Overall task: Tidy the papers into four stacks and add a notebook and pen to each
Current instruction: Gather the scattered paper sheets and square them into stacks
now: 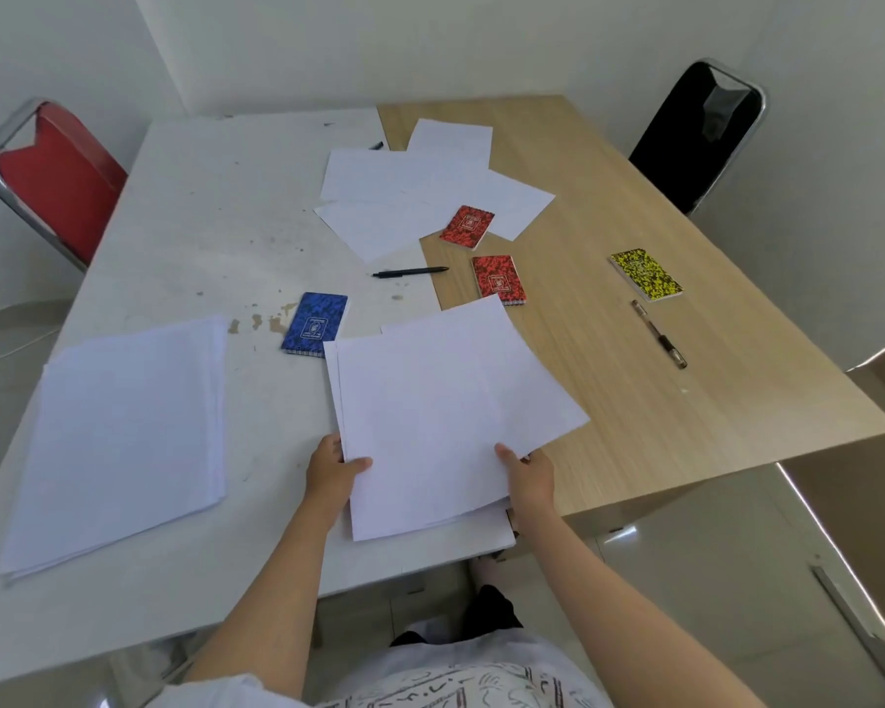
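Now both my left hand (334, 470) and right hand (528, 477) pinch the uneven paper sheaf (445, 416) at the table's near edge (256, 595); loose sheets could slide off.

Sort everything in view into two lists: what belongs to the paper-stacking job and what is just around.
Job: held papers, left stack, loose sheets, blue notebook, two red notebooks, yellow notebook, black pen, brown pen.

Around: red chair, black chair.
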